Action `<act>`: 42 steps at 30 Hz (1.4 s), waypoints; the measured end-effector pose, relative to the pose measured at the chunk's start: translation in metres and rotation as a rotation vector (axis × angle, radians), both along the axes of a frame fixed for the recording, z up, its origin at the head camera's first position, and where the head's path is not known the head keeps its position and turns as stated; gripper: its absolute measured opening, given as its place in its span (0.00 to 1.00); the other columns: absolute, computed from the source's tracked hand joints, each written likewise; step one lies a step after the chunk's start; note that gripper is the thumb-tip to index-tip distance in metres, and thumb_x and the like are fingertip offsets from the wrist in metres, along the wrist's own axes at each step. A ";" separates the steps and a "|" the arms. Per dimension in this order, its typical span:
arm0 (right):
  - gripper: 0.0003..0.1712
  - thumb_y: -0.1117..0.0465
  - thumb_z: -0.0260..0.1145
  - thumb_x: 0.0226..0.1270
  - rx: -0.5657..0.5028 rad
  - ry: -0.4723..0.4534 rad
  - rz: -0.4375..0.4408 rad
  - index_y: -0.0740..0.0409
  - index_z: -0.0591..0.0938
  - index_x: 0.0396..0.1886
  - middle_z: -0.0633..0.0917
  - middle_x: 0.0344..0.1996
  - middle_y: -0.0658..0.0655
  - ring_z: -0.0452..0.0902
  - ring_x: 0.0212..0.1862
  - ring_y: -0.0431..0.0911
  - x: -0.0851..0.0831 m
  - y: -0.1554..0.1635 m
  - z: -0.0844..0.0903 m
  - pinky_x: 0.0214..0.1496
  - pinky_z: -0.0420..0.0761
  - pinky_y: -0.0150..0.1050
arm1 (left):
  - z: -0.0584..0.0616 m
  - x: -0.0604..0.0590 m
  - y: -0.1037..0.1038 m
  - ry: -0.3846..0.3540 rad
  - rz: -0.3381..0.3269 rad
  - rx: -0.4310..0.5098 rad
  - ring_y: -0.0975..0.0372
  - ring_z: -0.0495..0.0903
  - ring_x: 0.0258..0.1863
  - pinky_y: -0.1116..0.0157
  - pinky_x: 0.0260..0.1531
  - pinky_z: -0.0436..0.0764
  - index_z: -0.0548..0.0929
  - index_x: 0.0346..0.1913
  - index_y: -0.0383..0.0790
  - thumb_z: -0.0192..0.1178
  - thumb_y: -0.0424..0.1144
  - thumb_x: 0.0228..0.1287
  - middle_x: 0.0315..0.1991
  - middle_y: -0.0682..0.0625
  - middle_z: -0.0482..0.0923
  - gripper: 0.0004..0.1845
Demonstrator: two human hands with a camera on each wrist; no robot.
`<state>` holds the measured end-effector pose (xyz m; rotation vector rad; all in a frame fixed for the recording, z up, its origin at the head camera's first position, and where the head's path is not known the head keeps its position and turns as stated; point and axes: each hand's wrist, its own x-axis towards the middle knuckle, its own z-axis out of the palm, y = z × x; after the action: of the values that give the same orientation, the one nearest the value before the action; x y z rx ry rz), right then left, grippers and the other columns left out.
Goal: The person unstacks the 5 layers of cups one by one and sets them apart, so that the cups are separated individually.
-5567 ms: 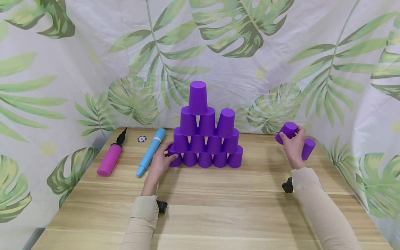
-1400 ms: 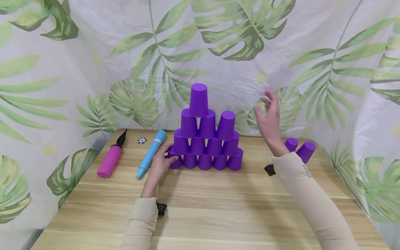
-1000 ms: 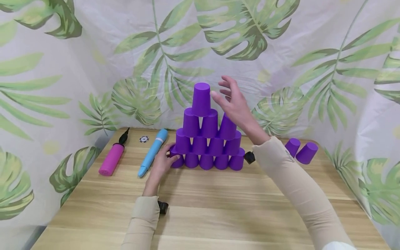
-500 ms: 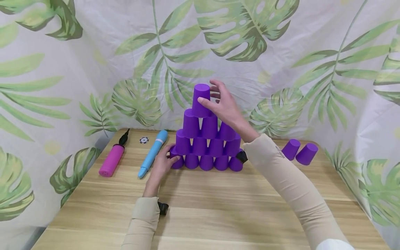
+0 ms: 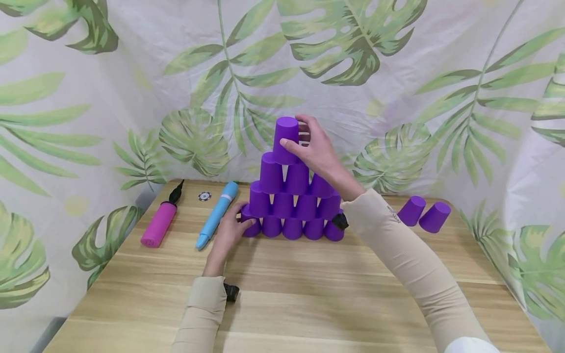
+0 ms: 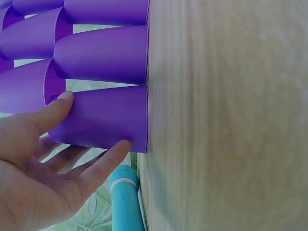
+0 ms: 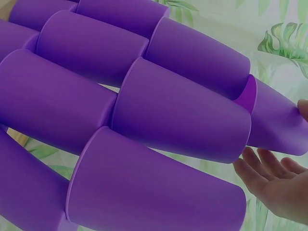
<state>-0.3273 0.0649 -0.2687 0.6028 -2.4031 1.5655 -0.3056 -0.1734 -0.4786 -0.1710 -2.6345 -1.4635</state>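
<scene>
Purple cups stand upside down in a four-tier pyramid, with one cup [image 5: 286, 128] on top. My right hand [image 5: 321, 153] holds that top cup from the right, thumb in front and fingers behind; its rim rests on the tier below. In the right wrist view the same hand [image 7: 279, 190] reaches round it past the cups of the tier beneath. At the bottom row's left end, my left hand [image 5: 228, 229] grips the end cup [image 6: 103, 118], thumb near its upper part and fingers along its outer side. My right forearm partly covers the third tier's right cup [image 5: 321, 185].
Two more purple cups, one upright [image 5: 412, 212] and one leaning [image 5: 435, 217], are at the table's back right. Left of the pyramid lie a blue pump [image 5: 216, 215], a pink pump [image 5: 160, 224] and a poker chip [image 5: 204, 196]. A leaf-print cloth [image 5: 309, 98] hangs behind.
My right hand has set a cup down beside the other at the right, let go, swung left over the pyramid and taken hold of the top cup. My left hand has kept its place.
</scene>
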 end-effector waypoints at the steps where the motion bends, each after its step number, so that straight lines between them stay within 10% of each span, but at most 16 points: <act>1: 0.40 0.53 0.69 0.62 -0.003 0.002 -0.002 0.55 0.63 0.70 0.75 0.59 0.60 0.74 0.57 0.52 0.000 0.000 0.000 0.59 0.77 0.41 | 0.000 0.000 0.000 -0.002 0.000 0.001 0.44 0.71 0.61 0.50 0.59 0.76 0.68 0.66 0.33 0.65 0.31 0.61 0.61 0.33 0.72 0.30; 29: 0.37 0.54 0.72 0.58 -0.030 0.138 -0.026 0.55 0.68 0.65 0.79 0.51 0.57 0.78 0.49 0.48 0.006 0.002 -0.003 0.51 0.80 0.38 | 0.002 0.004 0.002 0.026 0.000 0.016 0.44 0.72 0.60 0.49 0.58 0.76 0.69 0.65 0.31 0.65 0.30 0.60 0.59 0.32 0.73 0.30; 42: 0.34 0.66 0.69 0.60 -0.111 0.197 -0.099 0.66 0.66 0.64 0.79 0.51 0.66 0.77 0.52 0.55 0.040 0.031 0.022 0.55 0.80 0.42 | 0.001 0.001 0.003 0.011 -0.001 0.017 0.44 0.71 0.60 0.48 0.59 0.74 0.69 0.66 0.32 0.65 0.30 0.60 0.60 0.33 0.72 0.30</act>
<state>-0.2873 0.0959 -0.2464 0.5774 -2.1532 1.5117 -0.3044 -0.1703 -0.4775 -0.1776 -2.6133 -1.4806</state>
